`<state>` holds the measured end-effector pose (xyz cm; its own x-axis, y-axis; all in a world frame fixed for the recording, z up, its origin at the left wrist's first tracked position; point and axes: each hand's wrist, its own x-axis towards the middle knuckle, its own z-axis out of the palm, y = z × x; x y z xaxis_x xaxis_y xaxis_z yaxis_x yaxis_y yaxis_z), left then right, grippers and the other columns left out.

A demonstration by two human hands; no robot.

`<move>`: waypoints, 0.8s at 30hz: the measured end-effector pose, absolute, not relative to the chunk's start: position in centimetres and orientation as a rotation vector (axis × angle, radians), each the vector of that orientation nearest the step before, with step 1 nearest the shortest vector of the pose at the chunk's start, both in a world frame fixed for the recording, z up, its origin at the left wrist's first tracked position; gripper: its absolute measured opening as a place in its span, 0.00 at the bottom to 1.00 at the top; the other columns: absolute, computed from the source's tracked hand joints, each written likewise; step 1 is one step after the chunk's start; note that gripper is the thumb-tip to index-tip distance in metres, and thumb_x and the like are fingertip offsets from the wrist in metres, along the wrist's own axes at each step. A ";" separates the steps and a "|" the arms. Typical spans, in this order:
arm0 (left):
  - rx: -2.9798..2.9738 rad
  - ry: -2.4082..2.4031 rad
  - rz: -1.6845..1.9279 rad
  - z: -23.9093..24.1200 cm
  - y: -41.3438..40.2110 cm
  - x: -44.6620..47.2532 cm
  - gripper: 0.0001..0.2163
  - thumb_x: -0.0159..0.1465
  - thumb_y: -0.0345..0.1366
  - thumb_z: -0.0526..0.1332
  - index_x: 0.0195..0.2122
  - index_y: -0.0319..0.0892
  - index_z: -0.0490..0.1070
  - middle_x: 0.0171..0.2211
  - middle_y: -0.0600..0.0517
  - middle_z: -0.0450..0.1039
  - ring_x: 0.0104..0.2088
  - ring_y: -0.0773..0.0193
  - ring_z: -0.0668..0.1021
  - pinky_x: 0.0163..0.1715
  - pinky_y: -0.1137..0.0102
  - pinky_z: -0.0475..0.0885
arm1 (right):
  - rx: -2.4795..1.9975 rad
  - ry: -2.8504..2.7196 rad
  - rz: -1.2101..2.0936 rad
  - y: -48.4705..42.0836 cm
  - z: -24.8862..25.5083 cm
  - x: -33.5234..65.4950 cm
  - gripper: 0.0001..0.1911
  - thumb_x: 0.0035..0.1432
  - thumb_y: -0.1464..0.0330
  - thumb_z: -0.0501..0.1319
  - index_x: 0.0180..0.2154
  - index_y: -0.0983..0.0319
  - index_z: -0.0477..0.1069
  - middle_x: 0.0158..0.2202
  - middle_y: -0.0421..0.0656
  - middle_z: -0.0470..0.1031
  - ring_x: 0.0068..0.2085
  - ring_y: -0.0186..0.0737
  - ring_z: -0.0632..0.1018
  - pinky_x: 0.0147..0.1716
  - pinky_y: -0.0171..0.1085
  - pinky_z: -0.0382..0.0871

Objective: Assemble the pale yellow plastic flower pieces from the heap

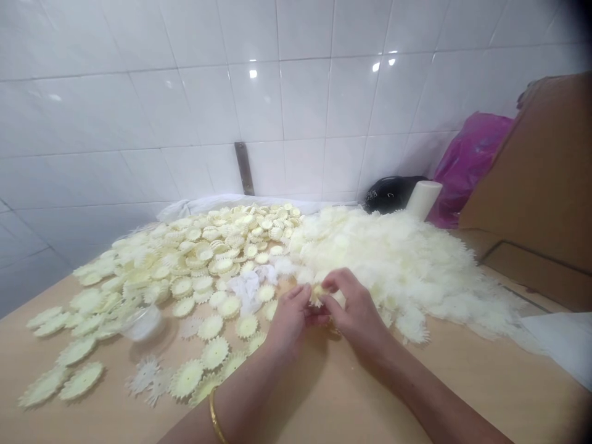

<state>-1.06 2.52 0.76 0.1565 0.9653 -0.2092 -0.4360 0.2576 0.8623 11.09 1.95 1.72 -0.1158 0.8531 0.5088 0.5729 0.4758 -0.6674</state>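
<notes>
Pinching one plastic flower (317, 295) between their fingertips, the left hand (289, 313) and right hand (357, 311) meet; just beyond the grip lies a white heap (402, 259). The flower seems light, thin and bendy, best held by its rim.

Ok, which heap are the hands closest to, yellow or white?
The white frilly heap, on the right: the left hand and right hand meet at its near edge around a small piece. The yellow discs spread off leftward.

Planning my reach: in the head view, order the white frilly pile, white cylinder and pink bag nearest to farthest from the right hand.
1. white frilly pile, just beyond the right hand
2. white cylinder, behind the pile
3. pink bag, back right, by the wall
</notes>
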 end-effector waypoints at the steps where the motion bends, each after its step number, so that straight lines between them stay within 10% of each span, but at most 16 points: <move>1: 0.736 0.881 1.158 0.7 2.5 -1.0 0.07 0.55 0.38 0.60 0.28 0.39 0.66 0.23 0.54 0.67 0.22 0.67 0.74 0.24 0.72 0.70 | -1.219 -1.787 0.365 2.0 1.7 11.1 0.05 0.48 0.76 0.54 0.30 0.61 0.62 0.32 0.41 0.65 0.33 0.38 0.68 0.32 0.36 0.62; 24: 0.581 0.812 1.129 1.5 2.2 -0.6 0.07 0.60 0.36 0.53 0.31 0.37 0.65 0.25 0.49 0.69 0.25 0.65 0.74 0.30 0.70 0.70 | -1.114 -1.760 0.248 2.2 1.2 11.1 0.05 0.49 0.76 0.54 0.30 0.60 0.61 0.31 0.41 0.65 0.34 0.38 0.68 0.33 0.36 0.62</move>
